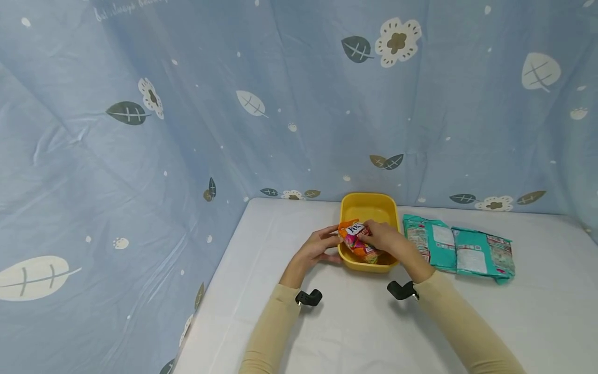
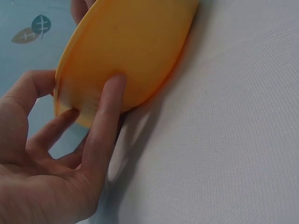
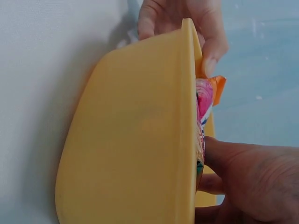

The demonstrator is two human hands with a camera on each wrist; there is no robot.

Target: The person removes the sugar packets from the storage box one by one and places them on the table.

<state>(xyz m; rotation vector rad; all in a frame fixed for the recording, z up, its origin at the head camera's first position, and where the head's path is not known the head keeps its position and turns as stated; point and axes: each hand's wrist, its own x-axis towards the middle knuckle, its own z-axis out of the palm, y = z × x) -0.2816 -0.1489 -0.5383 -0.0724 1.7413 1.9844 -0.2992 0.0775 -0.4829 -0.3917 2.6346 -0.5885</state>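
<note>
A yellow plastic bin stands on the table against the back curtain. My left hand grips its left side, with a finger against the outer wall and others at the rim. Inside the bin my right hand holds an orange and pink snack packet, thumb and fingers on its upper side. In the right wrist view the packet pokes slightly above the rim, while the tips of my right fingers are hidden behind the bin wall.
Two teal packets, a left one and a right one, lie side by side on the white table, right of the bin. A blue patterned curtain hangs behind the table and along its left side.
</note>
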